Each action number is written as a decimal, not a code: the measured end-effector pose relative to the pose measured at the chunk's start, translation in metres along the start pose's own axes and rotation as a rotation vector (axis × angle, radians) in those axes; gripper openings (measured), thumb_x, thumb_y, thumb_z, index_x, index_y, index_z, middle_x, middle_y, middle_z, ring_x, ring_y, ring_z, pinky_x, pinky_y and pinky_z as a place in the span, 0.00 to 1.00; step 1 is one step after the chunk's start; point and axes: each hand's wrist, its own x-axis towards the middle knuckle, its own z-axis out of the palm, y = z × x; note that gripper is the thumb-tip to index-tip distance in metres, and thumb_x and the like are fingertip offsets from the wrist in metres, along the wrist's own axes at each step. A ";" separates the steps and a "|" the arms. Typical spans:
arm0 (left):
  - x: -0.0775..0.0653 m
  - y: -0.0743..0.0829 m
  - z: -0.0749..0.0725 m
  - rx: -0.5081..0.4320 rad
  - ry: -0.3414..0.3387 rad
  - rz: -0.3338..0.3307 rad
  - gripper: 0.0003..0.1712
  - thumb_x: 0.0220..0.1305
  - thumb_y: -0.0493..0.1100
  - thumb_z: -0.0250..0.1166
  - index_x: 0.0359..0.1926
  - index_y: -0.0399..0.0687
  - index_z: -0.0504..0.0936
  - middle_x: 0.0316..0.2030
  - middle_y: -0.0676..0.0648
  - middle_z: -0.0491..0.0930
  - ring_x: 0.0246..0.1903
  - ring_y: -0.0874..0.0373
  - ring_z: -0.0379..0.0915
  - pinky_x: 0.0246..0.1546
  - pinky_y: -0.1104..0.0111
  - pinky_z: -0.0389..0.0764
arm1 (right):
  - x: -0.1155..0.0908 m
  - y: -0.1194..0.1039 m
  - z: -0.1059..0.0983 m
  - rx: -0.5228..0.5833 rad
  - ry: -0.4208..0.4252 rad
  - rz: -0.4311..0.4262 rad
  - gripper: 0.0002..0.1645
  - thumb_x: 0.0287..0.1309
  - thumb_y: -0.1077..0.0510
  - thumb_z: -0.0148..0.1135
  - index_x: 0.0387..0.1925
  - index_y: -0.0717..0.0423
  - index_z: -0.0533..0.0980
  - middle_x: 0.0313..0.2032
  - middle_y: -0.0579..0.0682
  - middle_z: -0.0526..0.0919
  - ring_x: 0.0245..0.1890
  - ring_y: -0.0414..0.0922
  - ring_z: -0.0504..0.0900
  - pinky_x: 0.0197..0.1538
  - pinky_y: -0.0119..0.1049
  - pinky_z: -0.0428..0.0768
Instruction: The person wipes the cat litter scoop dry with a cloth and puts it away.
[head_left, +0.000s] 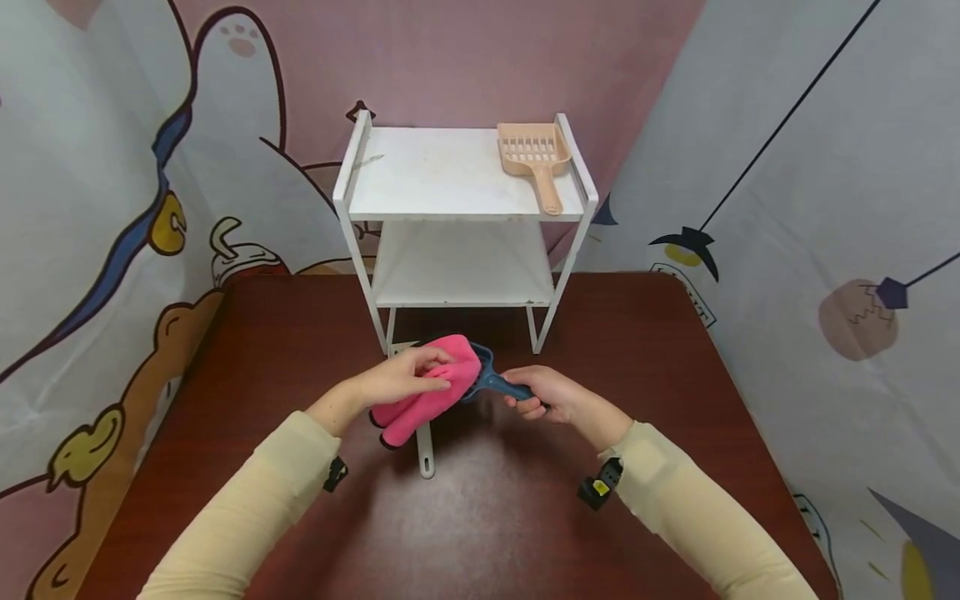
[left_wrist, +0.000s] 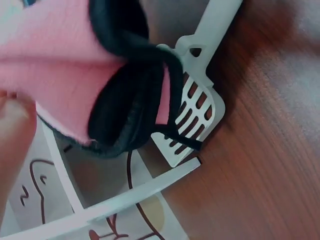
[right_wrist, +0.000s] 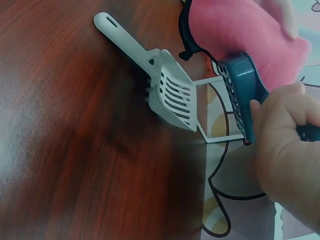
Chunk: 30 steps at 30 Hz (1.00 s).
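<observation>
My left hand (head_left: 401,379) holds a pink cloth (head_left: 427,404) with dark edging, its thumb and fingers pinching the fabric. The cloth lies against the head of a blue slotted litter scoop (head_left: 487,377) and hides part of it. My right hand (head_left: 542,393) grips that scoop by its handle, off the table. Beneath the cloth a white litter scoop (right_wrist: 172,95) lies on the table, its handle (head_left: 425,454) toward me. In the left wrist view the cloth's dark-edged folds (left_wrist: 120,105) hang over the white scoop's slotted head.
A white two-tier shelf (head_left: 442,175) stands at the back of the brown table (head_left: 480,533). On its top right lies a beige litter scoop (head_left: 550,187). Fabric walls (head_left: 480,58) with cartoon prints surround the table's back and sides.
</observation>
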 end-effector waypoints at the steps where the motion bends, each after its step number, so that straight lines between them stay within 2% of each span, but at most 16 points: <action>1: 0.001 0.000 0.002 0.058 0.020 0.020 0.14 0.62 0.42 0.62 0.45 0.38 0.76 0.35 0.45 0.79 0.32 0.62 0.70 0.35 0.73 0.72 | 0.000 0.000 0.001 0.007 -0.002 0.000 0.14 0.72 0.58 0.32 0.37 0.60 0.64 0.18 0.43 0.70 0.08 0.29 0.59 0.14 0.20 0.56; 3: 0.002 0.000 0.006 0.199 0.061 0.071 0.13 0.62 0.44 0.63 0.43 0.41 0.81 0.34 0.49 0.80 0.32 0.63 0.69 0.36 0.74 0.71 | 0.001 0.000 0.002 0.014 -0.015 -0.001 0.13 0.72 0.58 0.32 0.37 0.59 0.64 0.18 0.43 0.70 0.08 0.29 0.59 0.14 0.20 0.55; 5: 0.003 0.000 0.009 0.300 0.094 0.106 0.14 0.61 0.45 0.64 0.45 0.46 0.84 0.38 0.50 0.83 0.34 0.63 0.70 0.37 0.74 0.71 | 0.002 0.000 0.004 0.021 -0.031 -0.003 0.13 0.72 0.58 0.32 0.36 0.59 0.64 0.18 0.43 0.69 0.08 0.29 0.59 0.14 0.20 0.55; 8: 0.004 0.002 0.013 0.380 0.115 0.123 0.16 0.59 0.45 0.65 0.48 0.48 0.84 0.43 0.50 0.84 0.37 0.62 0.72 0.39 0.73 0.73 | 0.002 -0.001 0.006 0.041 -0.065 -0.011 0.13 0.72 0.59 0.30 0.35 0.59 0.63 0.18 0.43 0.68 0.08 0.29 0.59 0.14 0.19 0.55; 13: 0.003 0.004 0.013 0.421 0.155 0.119 0.13 0.58 0.42 0.66 0.44 0.45 0.85 0.39 0.49 0.85 0.37 0.60 0.75 0.41 0.70 0.76 | 0.002 -0.002 0.007 0.042 -0.081 -0.027 0.14 0.72 0.59 0.30 0.35 0.59 0.63 0.18 0.43 0.67 0.08 0.28 0.59 0.14 0.19 0.54; 16: 0.003 0.002 0.014 0.415 0.179 0.116 0.09 0.57 0.40 0.66 0.40 0.45 0.85 0.35 0.50 0.85 0.33 0.61 0.74 0.37 0.71 0.75 | 0.002 -0.002 0.009 0.019 -0.082 -0.031 0.13 0.72 0.58 0.31 0.34 0.59 0.63 0.18 0.43 0.67 0.08 0.28 0.59 0.14 0.20 0.54; 21: 0.004 -0.002 0.018 0.402 0.248 0.103 0.04 0.54 0.37 0.67 0.33 0.44 0.86 0.24 0.53 0.80 0.24 0.64 0.64 0.26 0.76 0.66 | 0.003 -0.001 0.011 0.002 -0.086 -0.031 0.13 0.72 0.58 0.32 0.34 0.59 0.63 0.18 0.43 0.67 0.08 0.28 0.59 0.14 0.20 0.54; 24: 0.006 -0.001 0.017 0.438 0.298 0.102 0.01 0.54 0.36 0.67 0.29 0.44 0.85 0.20 0.54 0.76 0.20 0.65 0.59 0.23 0.77 0.60 | 0.003 -0.001 0.012 0.000 -0.097 -0.043 0.14 0.72 0.58 0.31 0.34 0.59 0.63 0.18 0.43 0.67 0.08 0.28 0.59 0.14 0.20 0.54; 28: 0.007 0.005 0.011 0.499 0.341 0.110 0.03 0.52 0.35 0.66 0.24 0.44 0.83 0.17 0.54 0.71 0.18 0.65 0.54 0.21 0.76 0.56 | 0.001 -0.003 0.013 0.003 -0.117 -0.069 0.15 0.72 0.58 0.31 0.34 0.59 0.64 0.18 0.42 0.68 0.08 0.28 0.60 0.14 0.20 0.55; 30: 0.007 0.008 0.006 0.528 0.350 0.106 0.03 0.52 0.35 0.67 0.24 0.44 0.82 0.17 0.54 0.73 0.18 0.65 0.55 0.21 0.76 0.56 | 0.000 -0.004 0.014 0.004 -0.124 -0.081 0.15 0.72 0.58 0.31 0.34 0.59 0.64 0.18 0.42 0.68 0.08 0.28 0.59 0.14 0.20 0.55</action>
